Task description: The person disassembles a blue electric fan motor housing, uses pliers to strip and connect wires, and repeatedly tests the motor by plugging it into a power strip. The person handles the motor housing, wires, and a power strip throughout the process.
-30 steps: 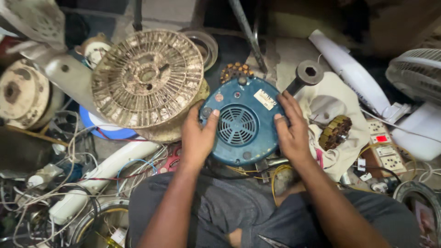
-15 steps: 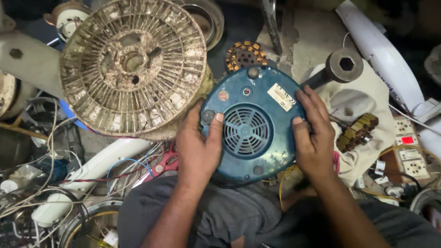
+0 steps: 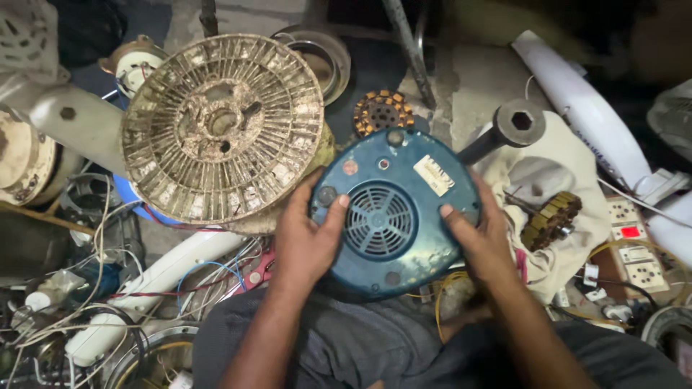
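Gripped between 2 hands over the lap: round blue appliance base [image 3: 393,216], vented underside up. Left hand [image 3: 306,241] wrapped on its left edge, right hand [image 3: 481,241] on its right, fingers curled snug. Just beside, upper left: dirty ribbed fan disc [image 3: 220,130].

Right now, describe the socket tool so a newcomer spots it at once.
Start at the blue round appliance base held by the left hand and right hand. Just past its upper right edge, a dark socket tool lies over a white cloth. Only it ends in a hexagonal hole.
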